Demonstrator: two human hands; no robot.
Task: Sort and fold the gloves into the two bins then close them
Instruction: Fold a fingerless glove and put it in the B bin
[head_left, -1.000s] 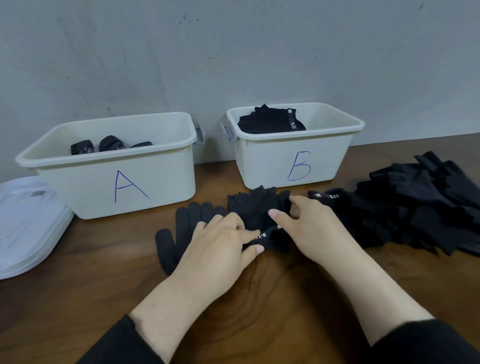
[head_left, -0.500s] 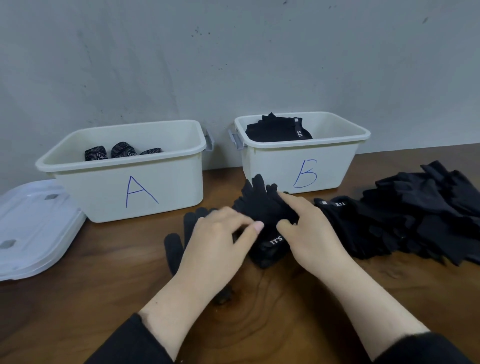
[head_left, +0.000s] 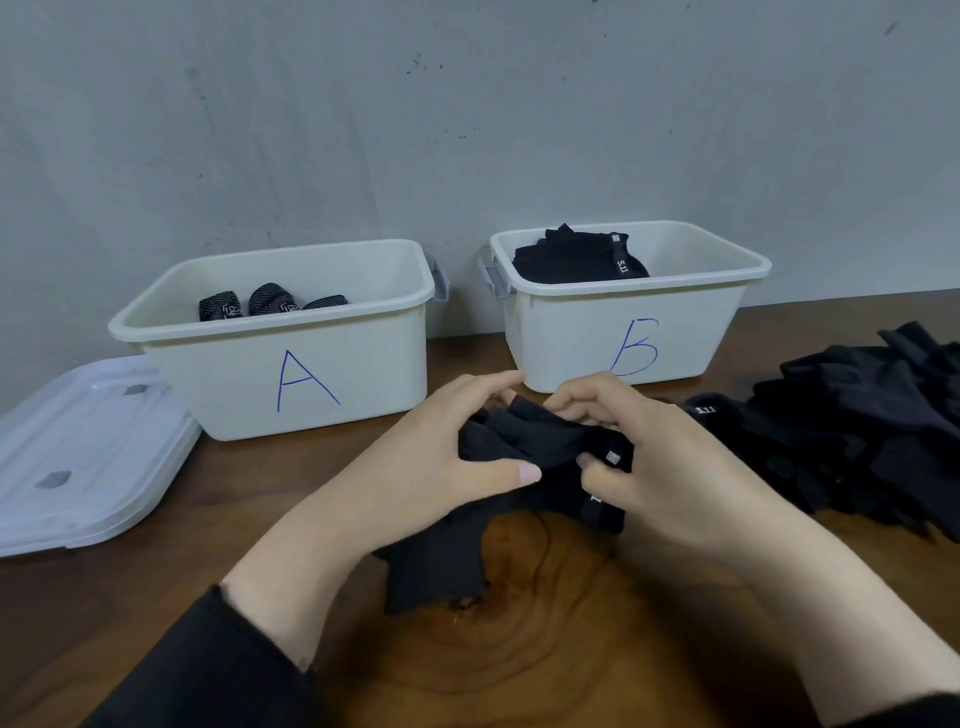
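Note:
Both of my hands grip a black fleece glove (head_left: 540, 447) lifted just off the table in front of bin B. My left hand (head_left: 436, 457) pinches its left side, thumb on top. My right hand (head_left: 649, 457) holds the cuff end with the white label. A second black glove (head_left: 431, 566) lies flat under my left wrist. White bin A (head_left: 291, 364) holds rolled patterned gloves (head_left: 270, 301). White bin B (head_left: 623, 332) holds folded black gloves (head_left: 576, 257). Both bins stand uncovered.
A heap of black gloves (head_left: 857, 426) lies on the right of the wooden table (head_left: 545, 649). Stacked white lids (head_left: 78, 452) rest at the left beside bin A. A grey wall stands right behind the bins.
Both hands have picked the black glove up from the table and bunched it between them. The other glove now lies under my left wrist. The camera has tilted down.

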